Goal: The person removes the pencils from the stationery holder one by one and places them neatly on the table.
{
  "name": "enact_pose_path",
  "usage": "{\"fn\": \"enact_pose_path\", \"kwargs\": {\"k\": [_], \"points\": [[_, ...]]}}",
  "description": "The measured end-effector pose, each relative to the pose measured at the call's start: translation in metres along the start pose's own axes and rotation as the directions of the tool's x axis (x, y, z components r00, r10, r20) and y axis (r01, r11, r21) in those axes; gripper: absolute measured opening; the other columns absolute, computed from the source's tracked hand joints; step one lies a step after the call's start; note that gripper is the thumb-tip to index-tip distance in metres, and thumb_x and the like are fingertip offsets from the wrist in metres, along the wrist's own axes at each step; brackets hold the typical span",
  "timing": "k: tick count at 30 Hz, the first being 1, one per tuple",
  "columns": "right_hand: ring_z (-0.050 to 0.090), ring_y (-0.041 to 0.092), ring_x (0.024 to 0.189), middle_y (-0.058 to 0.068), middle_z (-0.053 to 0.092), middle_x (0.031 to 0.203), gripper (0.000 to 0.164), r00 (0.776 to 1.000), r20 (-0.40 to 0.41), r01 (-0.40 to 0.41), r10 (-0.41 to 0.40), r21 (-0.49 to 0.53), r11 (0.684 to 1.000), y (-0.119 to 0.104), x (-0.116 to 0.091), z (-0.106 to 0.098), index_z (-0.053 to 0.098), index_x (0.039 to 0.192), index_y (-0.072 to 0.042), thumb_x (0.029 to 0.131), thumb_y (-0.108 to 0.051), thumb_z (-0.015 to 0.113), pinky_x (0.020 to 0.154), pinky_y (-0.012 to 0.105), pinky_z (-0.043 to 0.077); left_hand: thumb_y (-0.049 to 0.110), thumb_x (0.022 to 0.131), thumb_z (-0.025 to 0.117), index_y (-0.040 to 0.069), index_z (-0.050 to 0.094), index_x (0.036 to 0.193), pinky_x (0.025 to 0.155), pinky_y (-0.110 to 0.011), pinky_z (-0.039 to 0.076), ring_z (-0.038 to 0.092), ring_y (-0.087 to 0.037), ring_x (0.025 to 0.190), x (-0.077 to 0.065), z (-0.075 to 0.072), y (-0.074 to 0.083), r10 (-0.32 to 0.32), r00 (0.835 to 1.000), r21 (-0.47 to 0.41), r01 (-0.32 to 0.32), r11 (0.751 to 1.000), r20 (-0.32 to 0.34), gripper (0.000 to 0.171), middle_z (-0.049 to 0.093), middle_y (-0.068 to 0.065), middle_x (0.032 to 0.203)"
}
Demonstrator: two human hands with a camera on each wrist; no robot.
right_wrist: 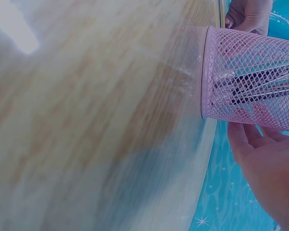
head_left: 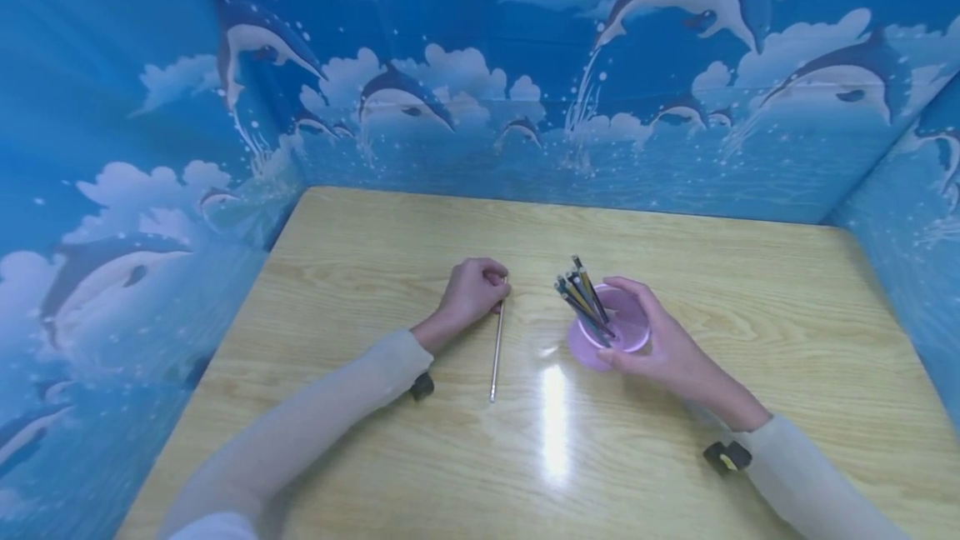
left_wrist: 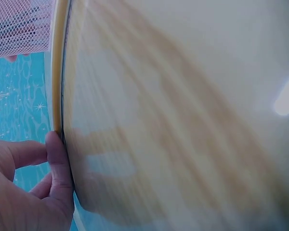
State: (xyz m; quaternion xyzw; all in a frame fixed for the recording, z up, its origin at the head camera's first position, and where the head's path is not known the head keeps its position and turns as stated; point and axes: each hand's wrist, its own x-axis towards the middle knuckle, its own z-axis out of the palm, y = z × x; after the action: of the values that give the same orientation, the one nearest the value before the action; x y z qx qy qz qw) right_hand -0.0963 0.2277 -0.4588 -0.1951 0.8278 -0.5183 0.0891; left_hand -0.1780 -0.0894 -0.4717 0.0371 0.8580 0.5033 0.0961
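Observation:
My left hand [head_left: 474, 290] pinches the far end of a slim pencil [head_left: 497, 348] that lies along the tabletop, its other end pointing back toward me. To the right, a pink mesh pencil cup [head_left: 632, 327] stands on the table. Around its side curl the thumb and fingers of my right hand [head_left: 675, 357], which holds it. Several pencils [head_left: 581, 294] lean toward the left side inside the cup, their ends above the rim. Through the mesh in the right wrist view, the pencil shafts [right_wrist: 260, 82] show, with the right fingers [right_wrist: 253, 137] against the cup wall.
The wood-grain table [head_left: 360, 248] has a bright light reflection [head_left: 555, 423] in front of the cup. Blue cloth walls [head_left: 465, 148] printed with dolphins rise behind the table and at both sides. Dark wrist devices [head_left: 727, 458] sit under both sleeves.

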Motion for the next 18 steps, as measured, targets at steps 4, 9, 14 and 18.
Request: {"fn": "enact_pose_path", "kwargs": {"k": [4,9,14,18], "points": [[0.05,0.04,0.144,0.011,0.051,0.16,0.102,1.0,0.002,-0.01,0.01,-0.005,1.0,-0.0006,-0.0009,-0.0001,0.032,0.169,-0.023,0.088,-0.015,0.093,0.117,0.074,0.039,-0.005,0.095,0.077,-0.007,0.074,0.124,0.059,-0.026,0.064,0.07,-0.016,0.061,-0.0001,0.0,0.0012,-0.012,1.0,0.004,0.012,1.0,-0.009,0.029,0.073,-0.009,0.087],[0.05,0.042,0.144,0.012,0.05,0.161,0.102,1.0,0.002,-0.019,0.019,-0.005,1.0,-0.002,-0.0015,0.0008,0.031,0.169,-0.024,0.088,-0.016,0.093,0.116,0.076,0.038,-0.005,0.095,0.077,-0.007,0.073,0.125,0.06,-0.026,0.064,0.07,-0.016,0.062,-0.0001,0.0002,0.0012,-0.021,1.0,0.005,0.021,1.0,-0.01,0.03,0.073,-0.009,0.087],[0.05,0.042,0.144,0.013,0.051,0.16,0.102,1.0,-0.005,-0.016,0.016,-0.012,1.0,-0.0029,-0.0011,0.001,0.032,0.169,-0.022,0.088,-0.016,0.093,0.116,0.077,0.037,-0.005,0.094,0.078,-0.007,0.071,0.127,0.061,-0.027,0.064,0.07,-0.017,0.063,-0.0009,-0.0018,0.0008,-0.036,0.999,-0.034,0.036,0.999,-0.009,0.033,0.072,-0.01,0.088],[0.05,0.042,0.144,0.014,0.051,0.159,0.102,1.0,-0.006,-0.007,0.007,-0.012,1.0,-0.0029,-0.0013,0.0011,0.033,0.169,-0.02,0.087,-0.015,0.093,0.117,0.077,0.036,-0.003,0.094,0.078,-0.007,0.07,0.128,0.063,-0.028,0.064,0.07,-0.018,0.065,-0.0036,-0.0035,-0.0013,-0.048,0.999,-0.083,0.048,0.995,-0.003,0.035,0.072,-0.01,0.089]]}}
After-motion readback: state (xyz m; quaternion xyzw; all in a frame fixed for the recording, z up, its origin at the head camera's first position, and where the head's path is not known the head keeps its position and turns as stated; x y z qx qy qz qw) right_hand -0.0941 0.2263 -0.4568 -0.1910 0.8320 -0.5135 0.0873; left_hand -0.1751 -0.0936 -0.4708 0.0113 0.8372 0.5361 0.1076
